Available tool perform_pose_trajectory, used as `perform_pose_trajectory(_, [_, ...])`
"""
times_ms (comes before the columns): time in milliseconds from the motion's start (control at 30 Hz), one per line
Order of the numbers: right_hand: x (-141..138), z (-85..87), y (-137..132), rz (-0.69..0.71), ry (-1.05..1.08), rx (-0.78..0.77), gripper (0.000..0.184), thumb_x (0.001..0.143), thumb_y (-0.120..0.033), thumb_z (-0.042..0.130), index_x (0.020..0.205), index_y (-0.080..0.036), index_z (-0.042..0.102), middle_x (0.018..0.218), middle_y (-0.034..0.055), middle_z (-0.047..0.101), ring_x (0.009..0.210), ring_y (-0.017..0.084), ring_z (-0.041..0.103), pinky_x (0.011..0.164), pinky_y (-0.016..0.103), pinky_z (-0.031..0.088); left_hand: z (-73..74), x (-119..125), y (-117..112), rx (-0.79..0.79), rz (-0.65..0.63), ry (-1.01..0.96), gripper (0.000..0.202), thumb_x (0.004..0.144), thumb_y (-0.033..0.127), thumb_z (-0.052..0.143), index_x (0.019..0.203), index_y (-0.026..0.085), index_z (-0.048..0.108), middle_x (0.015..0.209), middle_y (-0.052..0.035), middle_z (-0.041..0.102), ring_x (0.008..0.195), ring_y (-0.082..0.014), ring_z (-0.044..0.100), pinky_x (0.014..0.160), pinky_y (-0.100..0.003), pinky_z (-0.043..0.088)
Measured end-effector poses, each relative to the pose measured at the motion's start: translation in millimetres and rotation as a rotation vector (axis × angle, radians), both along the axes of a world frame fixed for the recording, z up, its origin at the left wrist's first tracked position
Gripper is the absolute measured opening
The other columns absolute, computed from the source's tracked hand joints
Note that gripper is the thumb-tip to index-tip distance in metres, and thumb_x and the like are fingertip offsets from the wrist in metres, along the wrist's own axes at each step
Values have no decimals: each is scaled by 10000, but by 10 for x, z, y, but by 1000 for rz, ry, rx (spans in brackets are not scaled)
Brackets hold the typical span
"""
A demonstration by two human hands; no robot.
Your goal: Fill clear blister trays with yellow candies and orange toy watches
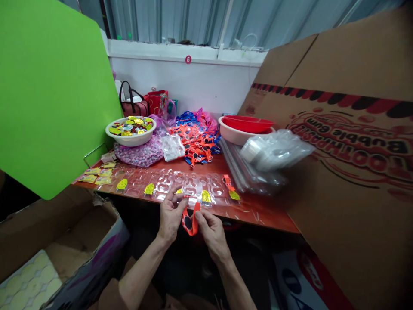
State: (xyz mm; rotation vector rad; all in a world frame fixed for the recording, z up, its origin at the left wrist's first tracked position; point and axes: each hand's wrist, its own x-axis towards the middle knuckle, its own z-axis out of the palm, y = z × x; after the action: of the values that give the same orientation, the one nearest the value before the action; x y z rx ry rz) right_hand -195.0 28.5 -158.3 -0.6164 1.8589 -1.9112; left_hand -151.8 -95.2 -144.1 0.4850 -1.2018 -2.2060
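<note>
Red-orange surface (258, 211) stretches just beyond your hands, with a clear plastic blister tray (187, 185) right ahead of them. Your left hand (169, 213) and right hand (211, 232) are together, pinching an orange strap (191, 220) with a black oval between them.

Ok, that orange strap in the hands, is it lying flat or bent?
Bent: the orange strap curves into a loop, held between the left hand and right hand.
</note>
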Motion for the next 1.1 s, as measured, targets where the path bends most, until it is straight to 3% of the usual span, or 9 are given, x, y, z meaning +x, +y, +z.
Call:
perform_pose_trajectory(100, [-6, 14, -7, 37, -138, -43, 469, 823, -581, 688, 708, -131, 621, 656, -7, 534, 585, 66, 414, 563, 189, 354, -19, 11, 13, -54, -13, -26, 441, 747, 281, 799, 1153, 192, 651, 951, -35, 740, 750, -106, 666, 695, -185, 528])
perform_pose_trajectory(267, [-9, 54, 0, 85, -258, -77, 483, 774, -590, 736, 713, -129, 607, 644, -15, 530, 577, 59, 418, 549, 179, 346, -86, 13, 33, -137, -21, -48, 249, 760, 262, 773, 978, 161, 703, 936, -63, 751, 788, -135, 677, 735, -205, 536])
perform_pose_trajectory(533, [-46, 90, -27, 135, -289, -76, 484, 762, -588, 742, 686, -135, 590, 589, -24, 529, 535, 64, 421, 520, 187, 343, -108, 66, 48, -236, -71, -47, 130, 807, 223, 700, 918, 165, 736, 960, -78, 754, 736, -137, 646, 751, -234, 536])
perform_pose_trajectory(800, [-93, 56, -41, 85, -114, -44, 499, 804, -578, 703, 636, -133, 556, 623, -27, 501, 568, 55, 400, 541, 180, 355, -160, 53, 48, -193, -111, -73, 120, 757, 166, 701, 876, 169, 705, 812, -32, 717, 723, -132, 647, 727, -208, 521])
perform_pose_trajectory(867, [-103, -4, -47, 28, -118, -67, 448, 800, -550, 723, 710, -136, 578, 630, -38, 500, 567, 51, 407, 536, 171, 352, -170, 56, 50, -246, -123, -70, 90, 780, 182, 692, 868, 166, 701, 796, -26, 703, 718, -129, 637, 714, -202, 513])
perform_pose_trajectory(933, [-113, -72, -52, -62, -119, -99, 397, 788, -505, 756, 908, -153, 618, 625, -61, 501, 557, 52, 426, 536, 164, 363, -170, 64, 43, -302, -137, -60, 61, 808, 196, 677, 861, 167, 692, 804, -23, 696, 737, -133, 636, 717, -202, 507])
perform_pose_trajectory(1033, [-131, -150, -54, -117, -100, -124, 518, 798, -459, 763, 1207, -186, 598, 650, -68, 550, 575, 65, 494, 586, 174, 432, -158, 88, 23, -392, -169, -73, 64, 854, 225, 648, 871, 173, 682, 810, -21, 684, 745, -138, 631, 726, -210, 504])
perform_pose_trajectory(1100, [-141, -172, -47, -86, -91, -133, 496, 804, -456, 753, 1209, -188, 647, 775, -14, 654, 689, 102, 599, 702, 221, 511, -154, 108, 16, -453, -195, -99, 97, 878, 253, 636, 889, 175, 693, 823, -28, 684, 759, -143, 629, 731, -212, 501])
